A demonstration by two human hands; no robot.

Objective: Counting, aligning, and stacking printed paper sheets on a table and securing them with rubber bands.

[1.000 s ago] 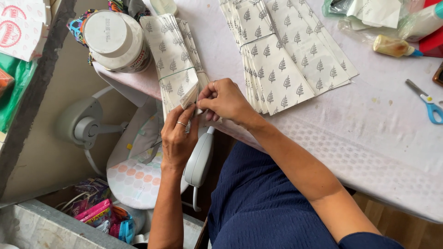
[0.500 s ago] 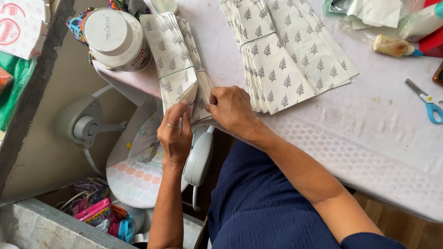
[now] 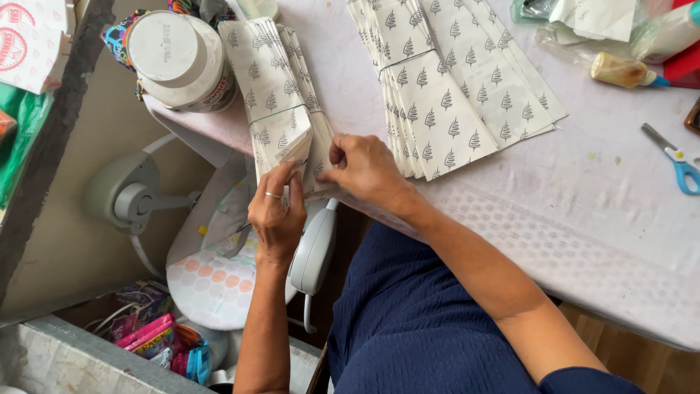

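Observation:
A banded stack of white paper bags printed with grey trees lies at the table's left edge. My left hand pinches the lower corner of that stack from below, thumb on the top bag. My right hand presses on the stack's right lower edge, fingers curled around it. A bigger fanned pile of the same tree-print bags, also held by a thin band, lies just right of my right hand.
A white lidded jar stands at the table's far left corner. Blue-handled scissors and a small yellow glue bottle lie at the right. Below the table edge sit a grey stand fan and a patterned baby seat.
My left hand has slid up from the stack's bottom edge and now lifts the lower corner of the top bags. My right hand has shifted slightly right along the stack's edge.

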